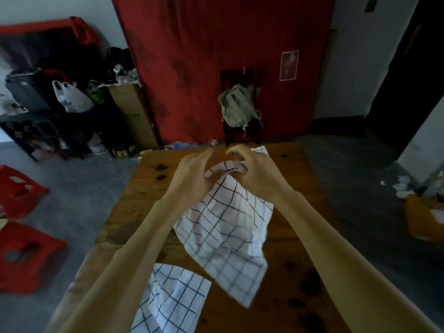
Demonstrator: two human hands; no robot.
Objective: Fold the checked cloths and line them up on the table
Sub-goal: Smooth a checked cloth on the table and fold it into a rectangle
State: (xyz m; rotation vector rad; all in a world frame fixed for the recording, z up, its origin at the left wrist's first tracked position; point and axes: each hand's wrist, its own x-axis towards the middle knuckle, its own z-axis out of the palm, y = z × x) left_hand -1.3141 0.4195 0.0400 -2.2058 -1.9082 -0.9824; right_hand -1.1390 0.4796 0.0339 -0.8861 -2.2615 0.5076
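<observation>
A white cloth with dark checks (pixel 223 236) hangs in the air above the wooden table (pixel 144 188), bunched at its top. My left hand (pixel 192 174) and my right hand (pixel 254 174) both grip that bunched top edge, close together. A second checked cloth (pixel 170 299) lies crumpled on the table's near end, partly under my left forearm. A third checked cloth (pixel 260 150) shows as a corner at the table's far edge, behind my right hand.
Two red plastic stools (pixel 21 188) stand on the floor to the left. A dark chair with a grey backpack (pixel 236 106) stands beyond the table's far end. Cluttered shelves and bags fill the back left. An orange box (pixel 422 217) sits at right.
</observation>
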